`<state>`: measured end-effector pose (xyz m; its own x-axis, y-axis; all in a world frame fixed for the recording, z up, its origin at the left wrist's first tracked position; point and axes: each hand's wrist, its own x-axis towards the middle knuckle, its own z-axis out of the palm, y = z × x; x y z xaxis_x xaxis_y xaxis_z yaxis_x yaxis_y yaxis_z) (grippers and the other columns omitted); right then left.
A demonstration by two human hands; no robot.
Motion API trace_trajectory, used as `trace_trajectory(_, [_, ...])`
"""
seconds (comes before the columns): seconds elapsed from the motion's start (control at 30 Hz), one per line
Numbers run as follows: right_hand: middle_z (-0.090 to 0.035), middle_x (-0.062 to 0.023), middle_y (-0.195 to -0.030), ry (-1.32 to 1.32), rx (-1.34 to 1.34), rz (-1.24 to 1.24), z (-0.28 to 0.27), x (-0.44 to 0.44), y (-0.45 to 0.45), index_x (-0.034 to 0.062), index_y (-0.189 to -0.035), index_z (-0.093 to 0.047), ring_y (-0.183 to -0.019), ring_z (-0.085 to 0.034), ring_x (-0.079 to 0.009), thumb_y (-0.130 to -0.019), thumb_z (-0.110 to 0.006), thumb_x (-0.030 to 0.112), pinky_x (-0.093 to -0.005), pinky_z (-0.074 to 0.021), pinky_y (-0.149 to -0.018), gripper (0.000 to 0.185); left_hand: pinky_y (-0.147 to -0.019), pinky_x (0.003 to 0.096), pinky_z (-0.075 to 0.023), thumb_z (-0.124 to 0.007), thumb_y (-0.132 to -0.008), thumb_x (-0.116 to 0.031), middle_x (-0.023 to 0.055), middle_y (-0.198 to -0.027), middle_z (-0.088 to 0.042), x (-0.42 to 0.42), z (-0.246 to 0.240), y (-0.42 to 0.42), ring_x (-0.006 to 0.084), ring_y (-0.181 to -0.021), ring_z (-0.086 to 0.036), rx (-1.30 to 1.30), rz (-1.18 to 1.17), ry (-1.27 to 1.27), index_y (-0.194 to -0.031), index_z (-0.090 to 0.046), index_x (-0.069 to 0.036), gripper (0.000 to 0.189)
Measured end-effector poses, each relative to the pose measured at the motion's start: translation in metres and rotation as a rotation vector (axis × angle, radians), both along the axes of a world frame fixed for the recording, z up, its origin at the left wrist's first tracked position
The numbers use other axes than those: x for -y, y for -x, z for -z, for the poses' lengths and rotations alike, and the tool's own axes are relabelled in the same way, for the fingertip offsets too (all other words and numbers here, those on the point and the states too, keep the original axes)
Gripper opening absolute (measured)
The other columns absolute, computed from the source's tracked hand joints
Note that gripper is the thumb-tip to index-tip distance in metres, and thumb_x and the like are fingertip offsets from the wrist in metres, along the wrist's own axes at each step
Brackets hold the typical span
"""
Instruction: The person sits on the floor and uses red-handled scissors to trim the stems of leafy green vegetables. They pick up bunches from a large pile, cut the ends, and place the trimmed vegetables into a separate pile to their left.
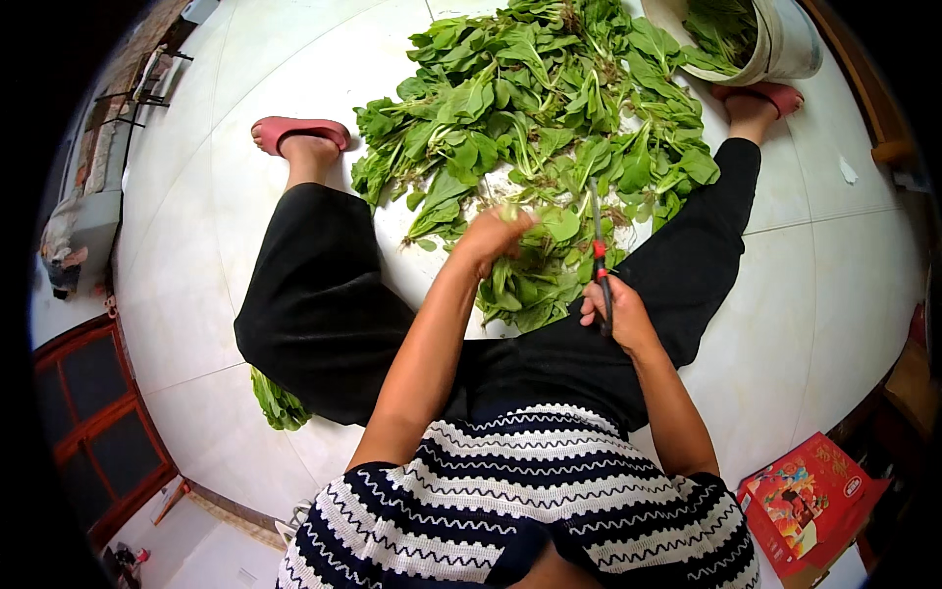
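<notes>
My right hand (618, 309) is closed around the black and red handles of a pair of scissors (602, 265), whose blades point away over the leaves. My left hand (497, 235) is blurred, with its fingers bent at the near part of the heap; a pale green bit shows at its fingertips, and whether it is gripped I cannot tell. Between and beyond my hands, a wide heap of leafy green vegetables with roots (515, 96) covers the floor between my legs. Loose green leaves (526, 294) lie in a smaller pile close to my lap.
A whitish bucket (791, 44) lies tipped at the upper right with greens inside, beside my foot. More leafy greens (278, 401) lie by my left knee. A red printed box (813, 508) stands at the lower right. A wooden-framed door (103, 427) is at the left.
</notes>
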<state>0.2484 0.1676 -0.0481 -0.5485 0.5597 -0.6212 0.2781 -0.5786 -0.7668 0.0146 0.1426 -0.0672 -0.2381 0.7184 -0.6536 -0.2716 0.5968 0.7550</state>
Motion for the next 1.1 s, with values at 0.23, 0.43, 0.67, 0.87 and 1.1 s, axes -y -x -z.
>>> trace_trajectory(0.23, [-0.055, -0.0047, -0.071, 0.013, -0.027, 0.048, 0.010, -0.007, -0.007, 0.0000, -0.091, -0.053, -0.058, -0.055, -0.0121, -0.088, -0.053, 0.028, -0.0221, -0.0461, -0.056, 0.028, -0.066, 0.0417, -0.0473, -0.067, -0.072, -0.029, 0.0155, -0.081, -0.055, -0.057, 0.025, 0.061, 0.0332, -0.078, -0.061, -1.145, 0.070, 0.165, -0.099, -0.052, -0.007, 0.038])
trace_trajectory(0.43, [-0.056, -0.0061, -0.070, 0.034, -0.022, 0.065, 0.013, 0.000, -0.004, 0.0016, -0.086, -0.052, -0.057, -0.057, -0.0135, -0.085, -0.056, 0.025, -0.0244, -0.0453, -0.055, 0.024, -0.068, 0.0429, -0.0482, -0.062, -0.072, -0.016, 0.0180, -0.102, -0.051, -0.063, 0.035, 0.084, 0.0350, -0.077, -0.060, -1.438, 0.235, 0.241, -0.111, -0.049, -0.012, 0.042])
trace_trajectory(0.67, [-0.055, -0.0041, -0.069, 0.044, 0.008, 0.100, 0.021, -0.002, -0.009, 0.0008, -0.088, -0.052, -0.058, -0.056, -0.0114, -0.088, -0.054, 0.028, -0.0222, -0.0459, -0.056, 0.027, -0.049, 0.0248, -0.0409, -0.057, -0.075, -0.010, 0.0025, -0.073, -0.058, -0.051, -0.054, 0.134, 0.0116, -0.055, -0.050, -0.584, -0.189, -0.217, -0.102, -0.058, -0.007, 0.026])
trace_trajectory(0.87, [-0.055, -0.0044, -0.069, 0.026, -0.034, 0.133, 0.011, -0.007, 0.001, 0.0007, -0.090, -0.052, -0.058, -0.056, -0.0118, -0.087, -0.054, 0.029, -0.0217, -0.0455, -0.055, 0.028, -0.045, 0.0214, -0.0376, -0.067, -0.075, -0.024, -0.0017, -0.073, -0.054, -0.028, -0.082, 0.107, 0.0075, -0.052, -0.046, -0.127, 0.025, -0.076, -0.093, -0.056, -0.006, 0.028])
trace_trajectory(1.1, [-0.055, -0.0040, -0.070, 0.028, -0.040, 0.136, 0.014, -0.003, -0.010, 0.0015, -0.089, -0.053, -0.057, -0.056, -0.0115, -0.087, -0.055, 0.030, -0.0215, -0.0450, -0.055, 0.029, -0.046, 0.0243, -0.0364, -0.070, -0.073, -0.025, -0.0006, -0.061, -0.053, 0.003, -0.025, 0.118, 0.0085, -0.050, -0.043, -0.517, 0.109, 0.121, -0.078, -0.059, -0.004, 0.024])
